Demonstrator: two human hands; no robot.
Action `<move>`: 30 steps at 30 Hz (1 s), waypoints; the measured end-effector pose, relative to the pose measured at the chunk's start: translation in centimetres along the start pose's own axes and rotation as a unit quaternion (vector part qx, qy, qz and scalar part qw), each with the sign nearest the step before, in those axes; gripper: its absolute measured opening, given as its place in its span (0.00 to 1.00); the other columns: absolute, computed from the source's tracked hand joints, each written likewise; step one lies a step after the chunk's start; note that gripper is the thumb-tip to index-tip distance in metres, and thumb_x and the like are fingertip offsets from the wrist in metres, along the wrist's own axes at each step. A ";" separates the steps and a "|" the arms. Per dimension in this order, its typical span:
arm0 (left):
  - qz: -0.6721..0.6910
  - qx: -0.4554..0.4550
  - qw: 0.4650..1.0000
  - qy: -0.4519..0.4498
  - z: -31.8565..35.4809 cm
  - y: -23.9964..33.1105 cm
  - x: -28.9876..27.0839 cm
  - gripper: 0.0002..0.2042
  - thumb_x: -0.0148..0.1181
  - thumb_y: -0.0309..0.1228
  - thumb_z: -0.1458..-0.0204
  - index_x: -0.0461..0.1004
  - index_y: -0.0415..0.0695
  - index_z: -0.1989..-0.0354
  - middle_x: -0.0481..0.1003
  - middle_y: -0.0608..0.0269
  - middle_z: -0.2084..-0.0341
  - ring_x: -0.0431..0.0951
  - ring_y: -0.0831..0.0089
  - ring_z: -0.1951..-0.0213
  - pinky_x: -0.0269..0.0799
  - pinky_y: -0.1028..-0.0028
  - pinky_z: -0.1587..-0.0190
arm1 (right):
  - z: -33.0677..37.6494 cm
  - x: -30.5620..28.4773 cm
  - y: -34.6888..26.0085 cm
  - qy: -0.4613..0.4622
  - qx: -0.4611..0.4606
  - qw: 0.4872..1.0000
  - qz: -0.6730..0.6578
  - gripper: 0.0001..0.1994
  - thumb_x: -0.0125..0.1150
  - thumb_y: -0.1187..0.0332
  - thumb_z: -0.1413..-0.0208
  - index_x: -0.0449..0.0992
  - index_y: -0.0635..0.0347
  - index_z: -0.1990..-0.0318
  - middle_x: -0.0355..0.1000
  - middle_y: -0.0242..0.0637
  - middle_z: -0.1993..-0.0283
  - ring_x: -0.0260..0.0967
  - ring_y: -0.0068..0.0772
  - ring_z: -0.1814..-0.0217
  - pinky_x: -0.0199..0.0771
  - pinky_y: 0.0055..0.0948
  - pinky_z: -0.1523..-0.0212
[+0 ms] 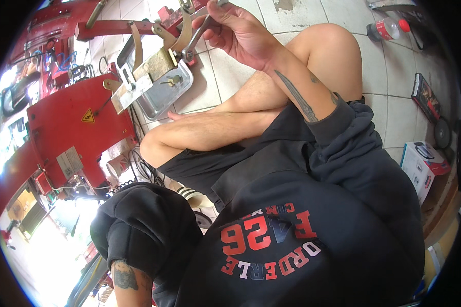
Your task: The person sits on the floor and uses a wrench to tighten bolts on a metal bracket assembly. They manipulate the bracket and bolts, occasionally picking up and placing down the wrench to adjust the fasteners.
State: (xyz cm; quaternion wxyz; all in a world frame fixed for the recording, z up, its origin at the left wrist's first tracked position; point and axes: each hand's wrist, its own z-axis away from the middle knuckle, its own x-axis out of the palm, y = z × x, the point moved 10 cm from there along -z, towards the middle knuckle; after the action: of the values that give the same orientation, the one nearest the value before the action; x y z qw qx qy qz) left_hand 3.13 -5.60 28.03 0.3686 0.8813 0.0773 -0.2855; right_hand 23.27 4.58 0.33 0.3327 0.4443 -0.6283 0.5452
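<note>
White tiled workshop floor (292, 15), red machine body (71, 123) at left, shallow steel tray (164, 94) beside it. Right hand (238, 30) curled shut around slim silver wrench (195, 37), held above tray against tan metal bracket (153, 66). Left hand out of view, only sleeve showing

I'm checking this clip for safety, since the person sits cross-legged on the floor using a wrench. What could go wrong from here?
1. The right hand grips a wrench on the brass-coloured fitting; if it slips, knuckles might strike the red metal frame.
2. Loose parts could drop past the metal tray onto the bare legs just below.
3. The left hand is out of view, so nothing visibly steadies the fitting.
</note>
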 end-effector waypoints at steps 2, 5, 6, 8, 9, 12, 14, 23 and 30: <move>-0.006 0.004 1.000 -0.003 0.0 0.0 0.0 0.12 0.60 0.33 0.46 0.74 0.41 0.56 0.75 0.58 0.61 0.74 0.68 0.59 0.71 0.70 0.54 | -0.1 -0.3 0.3 -0.014 0.007 1.000 -0.022 0.15 0.53 0.60 0.34 0.72 0.61 0.50 0.77 0.43 0.56 0.78 0.24 0.62 0.81 0.18 0.59; -0.017 0.007 1.000 -0.005 0.0 -0.2 -0.3 0.14 0.62 0.32 0.48 0.74 0.39 0.55 0.75 0.56 0.59 0.75 0.66 0.57 0.71 0.69 0.53 | -0.1 -0.6 1.1 0.032 0.038 0.994 -0.097 0.19 0.55 0.62 0.35 0.68 0.64 0.43 0.78 0.34 0.63 0.77 0.26 0.67 0.80 0.21 0.65; -0.024 0.009 1.000 -0.004 -0.1 0.0 -0.5 0.15 0.62 0.32 0.48 0.74 0.39 0.54 0.75 0.56 0.59 0.75 0.66 0.57 0.71 0.69 0.53 | -0.4 -0.4 1.0 0.015 0.030 0.996 -0.080 0.17 0.54 0.61 0.35 0.69 0.63 0.45 0.78 0.36 0.61 0.78 0.25 0.65 0.80 0.20 0.63; -0.038 0.006 0.999 -0.006 -0.2 -0.4 -0.1 0.16 0.63 0.32 0.49 0.73 0.38 0.53 0.75 0.54 0.58 0.75 0.65 0.55 0.71 0.68 0.52 | -0.7 -0.2 0.9 -0.021 0.016 0.999 -0.047 0.14 0.52 0.61 0.34 0.72 0.61 0.50 0.77 0.42 0.57 0.78 0.24 0.61 0.81 0.18 0.59; -0.076 -0.006 0.997 0.005 0.3 1.1 -0.7 0.17 0.64 0.31 0.50 0.73 0.38 0.53 0.75 0.54 0.57 0.75 0.64 0.55 0.72 0.68 0.52 | -0.9 1.6 2.1 -0.043 0.034 0.996 -0.077 0.13 0.52 0.62 0.34 0.72 0.60 0.50 0.77 0.41 0.57 0.77 0.23 0.59 0.81 0.17 0.58; -0.113 -0.018 0.993 -0.001 -0.3 -0.5 1.4 0.19 0.65 0.31 0.52 0.73 0.36 0.52 0.76 0.52 0.56 0.76 0.63 0.53 0.72 0.67 0.50 | -0.4 2.3 0.9 -0.017 0.047 0.998 -0.048 0.12 0.53 0.61 0.34 0.71 0.56 0.49 0.76 0.33 0.60 0.74 0.16 0.66 0.78 0.11 0.64; -0.138 -0.017 0.990 -0.016 -1.2 -2.4 4.4 0.20 0.66 0.30 0.53 0.73 0.36 0.51 0.76 0.51 0.55 0.76 0.62 0.52 0.72 0.67 0.49 | -0.6 1.2 0.0 0.003 0.038 0.997 -0.063 0.11 0.55 0.60 0.36 0.72 0.56 0.54 0.77 0.35 0.61 0.76 0.18 0.67 0.80 0.12 0.66; -0.364 -0.009 0.931 0.024 -2.7 -6.6 12.6 0.18 0.73 0.40 0.61 0.79 0.42 0.66 0.77 0.60 0.70 0.76 0.60 0.62 0.70 0.64 0.59 | -2.8 1.6 1.5 -0.082 0.052 0.988 -0.122 0.08 0.55 0.61 0.36 0.70 0.52 0.54 0.75 0.34 0.62 0.77 0.17 0.68 0.80 0.11 0.69; -0.388 0.004 0.921 0.025 -2.4 -7.0 13.9 0.11 0.69 0.38 0.63 0.79 0.44 0.76 0.76 0.67 0.79 0.75 0.66 0.66 0.69 0.66 0.65 | -3.1 1.7 2.5 -0.092 0.085 0.986 -0.110 0.12 0.50 0.60 0.32 0.67 0.57 0.50 0.69 0.28 0.60 0.66 0.07 0.71 0.74 0.09 0.69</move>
State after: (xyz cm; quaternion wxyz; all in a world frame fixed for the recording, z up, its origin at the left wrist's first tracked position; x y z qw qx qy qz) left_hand 13.24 0.02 17.37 0.2236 0.7904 0.4214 -0.3844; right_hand 20.11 7.37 1.44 0.2927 0.5854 -0.5548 0.5137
